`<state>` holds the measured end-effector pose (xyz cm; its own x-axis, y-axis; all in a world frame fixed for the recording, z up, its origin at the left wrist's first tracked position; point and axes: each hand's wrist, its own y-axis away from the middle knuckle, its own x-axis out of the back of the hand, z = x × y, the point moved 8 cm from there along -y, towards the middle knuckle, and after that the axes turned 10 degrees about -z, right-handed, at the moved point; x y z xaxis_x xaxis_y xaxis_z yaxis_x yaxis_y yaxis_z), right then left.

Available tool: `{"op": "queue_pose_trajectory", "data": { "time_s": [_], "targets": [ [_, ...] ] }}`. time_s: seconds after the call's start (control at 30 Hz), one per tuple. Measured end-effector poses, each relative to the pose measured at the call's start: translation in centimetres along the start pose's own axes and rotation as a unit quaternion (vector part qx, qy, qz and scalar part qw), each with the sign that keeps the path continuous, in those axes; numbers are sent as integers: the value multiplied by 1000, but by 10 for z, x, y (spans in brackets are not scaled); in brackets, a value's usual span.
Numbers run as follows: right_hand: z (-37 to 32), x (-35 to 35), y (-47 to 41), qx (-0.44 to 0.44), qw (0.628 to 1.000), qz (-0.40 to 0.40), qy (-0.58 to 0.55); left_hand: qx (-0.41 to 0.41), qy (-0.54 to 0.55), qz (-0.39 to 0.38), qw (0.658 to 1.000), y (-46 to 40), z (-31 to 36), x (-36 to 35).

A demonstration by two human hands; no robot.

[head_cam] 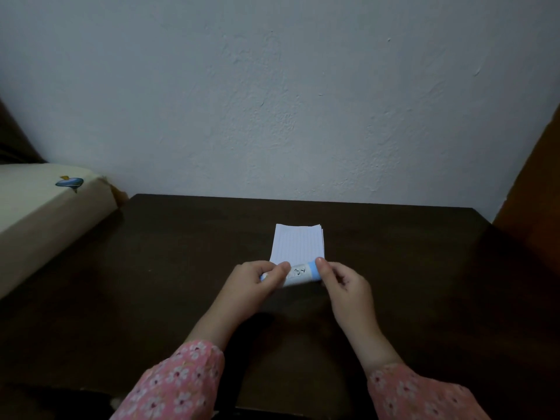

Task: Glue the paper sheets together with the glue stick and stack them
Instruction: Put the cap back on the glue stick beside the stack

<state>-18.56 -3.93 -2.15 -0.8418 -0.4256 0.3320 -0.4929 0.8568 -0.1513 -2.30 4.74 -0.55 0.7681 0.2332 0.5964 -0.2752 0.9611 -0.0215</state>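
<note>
Both hands are up over the near middle of the dark wooden table [181, 253], and between them sits one glue stick [298, 273], held level and crosswise. The left hand [257, 280] wraps its fingers round the left end of the tube, closed on it; the right hand [342, 283] pinches the blue right end between thumb and fingertips. Whether that blue end is a cap on or coming off, the view doesn't settle.

Just behind the glue stick lies a single small stack of lined paper sheets [298, 242], flat on the table, its near edge hidden behind the tube and the knuckles. The stack's right edge shows several sheet edges slightly fanned; the exact number can't be counted.

Room to move: bare table stretches wide to the left and to the right of the stack, and a strip of it runs clear behind, up to the far edge where the table meets a pale textured wall [288, 101]. At the left, a cream cushion-like block [45, 213] with a small blue sticker overhangs the table's corner. At the right edge stands a brown wooden piece [533, 189].

Two floral pink sleeves [178, 386] come in from the bottom, forearms angled inward toward the stick.
</note>
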Motion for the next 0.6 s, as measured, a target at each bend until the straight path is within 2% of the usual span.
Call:
{"op": "queue_pose_trajectory", "data": {
  "time_s": [0.2,0.4,0.5,0.6],
  "targets": [
    [-4,-1,2,-4,1000,3,25,-12,-16,-32,999,1,7,-6],
    [-1,-2,5,-69,996,-14,-61,1,49,-56,997,1,5,-15],
    [-5,-2,6,-26,996,-41,-73,12,81,-72,994,-1,0,-15],
    [-8,-5,5,27,997,-79,1,35,109,-83,990,-2,-8,-10]
  ]
}}
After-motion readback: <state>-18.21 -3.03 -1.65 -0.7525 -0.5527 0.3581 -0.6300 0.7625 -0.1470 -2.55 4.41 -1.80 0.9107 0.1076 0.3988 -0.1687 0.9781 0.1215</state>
